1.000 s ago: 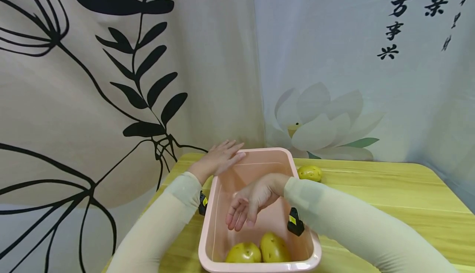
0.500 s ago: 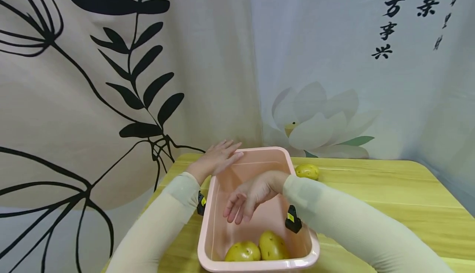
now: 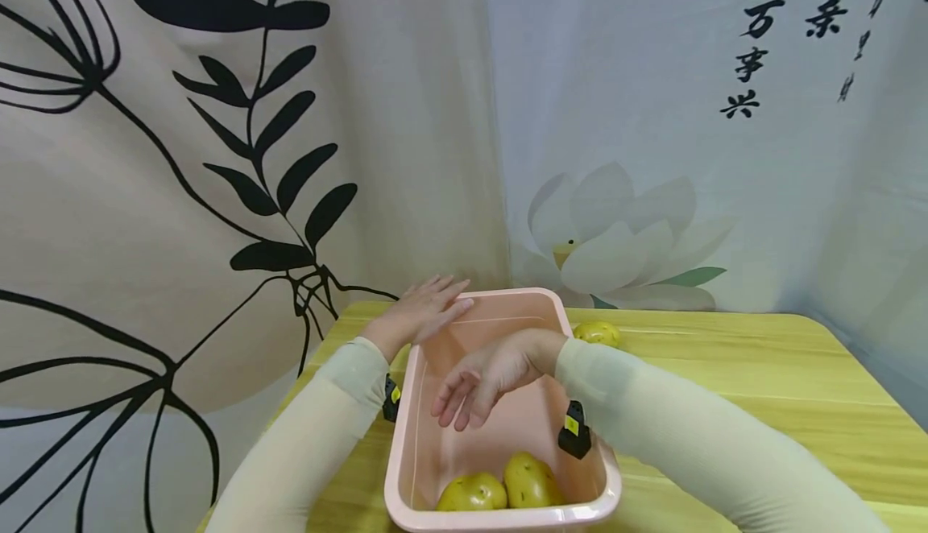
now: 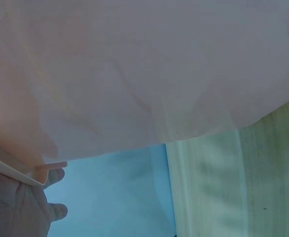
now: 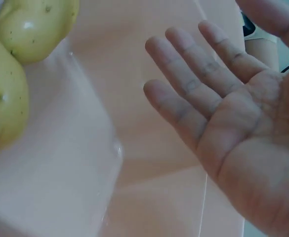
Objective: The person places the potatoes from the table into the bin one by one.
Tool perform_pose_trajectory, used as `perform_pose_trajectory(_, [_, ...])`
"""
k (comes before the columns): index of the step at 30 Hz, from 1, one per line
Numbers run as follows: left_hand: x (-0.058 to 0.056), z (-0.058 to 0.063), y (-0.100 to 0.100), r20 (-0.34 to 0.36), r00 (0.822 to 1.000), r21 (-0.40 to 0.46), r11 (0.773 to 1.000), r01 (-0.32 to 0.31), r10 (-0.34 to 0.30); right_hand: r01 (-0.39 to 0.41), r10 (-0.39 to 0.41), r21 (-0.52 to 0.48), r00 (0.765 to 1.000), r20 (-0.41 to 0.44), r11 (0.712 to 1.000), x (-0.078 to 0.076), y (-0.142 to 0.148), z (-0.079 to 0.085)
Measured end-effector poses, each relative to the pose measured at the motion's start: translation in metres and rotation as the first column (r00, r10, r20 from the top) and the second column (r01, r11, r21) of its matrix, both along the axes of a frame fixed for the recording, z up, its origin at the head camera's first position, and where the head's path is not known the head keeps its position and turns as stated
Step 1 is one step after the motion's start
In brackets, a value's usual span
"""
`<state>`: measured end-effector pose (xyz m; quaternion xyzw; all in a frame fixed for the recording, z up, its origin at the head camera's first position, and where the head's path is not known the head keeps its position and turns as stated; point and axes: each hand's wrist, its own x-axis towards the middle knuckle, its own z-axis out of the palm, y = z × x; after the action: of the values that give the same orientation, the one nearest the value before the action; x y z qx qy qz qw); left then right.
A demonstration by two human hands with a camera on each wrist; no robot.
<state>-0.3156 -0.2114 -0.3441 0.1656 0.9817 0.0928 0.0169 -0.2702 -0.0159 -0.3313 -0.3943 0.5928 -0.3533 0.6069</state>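
Observation:
A pink plastic bin (image 3: 500, 520) stands on the table with its long sides running away from me. Two yellow potatoes lie together at its near end, a rounder left one (image 3: 473, 492) and a longer right one (image 3: 532, 481). My left hand (image 3: 419, 316) rests at the far left corner, fingers extended over the rim. In the left wrist view the bin's outer wall (image 4: 159, 64) covers most of the picture. Over the bin's middle, my right hand (image 3: 496, 376) hangs from a bent wrist, palm bare and fingers loose. In the right wrist view both potatoes (image 5: 35, 29) sit beyond its fingertips.
Another potato (image 3: 597, 333) lies on the wooden table (image 3: 732, 404) beyond the bin's right side, partly hidden by it. A printed curtain (image 3: 428, 130) hangs behind the table. Black wrist cameras (image 3: 574, 430) are strapped under the sleeves.
My right hand's fingertips have shifted slightly up and left, away from the potatoes. The left hand and the potatoes stay in place; the head view has turned slightly.

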Motion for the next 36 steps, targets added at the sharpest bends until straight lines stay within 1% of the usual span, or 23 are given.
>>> perform_pose_trajectory(10, [0.001, 0.000, 0.001, 0.002, 1.000, 0.002, 1.000, 0.005, -0.005, -0.010, 0.008, -0.040, 0.999, -0.053, 0.999, 0.007, 0.006, 0.018])
perform_pose_trajectory(17, [0.001, 0.001, 0.000, 0.011, 1.000, 0.002, 1.000, 0.011, -0.011, -0.039, 0.033, -0.065, 0.995, -0.092, 0.997, 0.011, 0.010, 0.031])
perform_pose_trajectory(27, [0.001, 0.002, -0.001, 0.015, 1.000, 0.005, 1.000, 0.016, -0.016, -0.073, 0.063, -0.087, 0.992, -0.111, 0.994, 0.017, 0.018, 0.036])
perform_pose_trajectory(36, [0.003, 0.003, -0.002, 0.007, 1.000, 0.011, 1.000, 0.019, -0.019, -0.088, 0.074, -0.091, 0.986, -0.149, 0.992, 0.020, 0.025, 0.041])
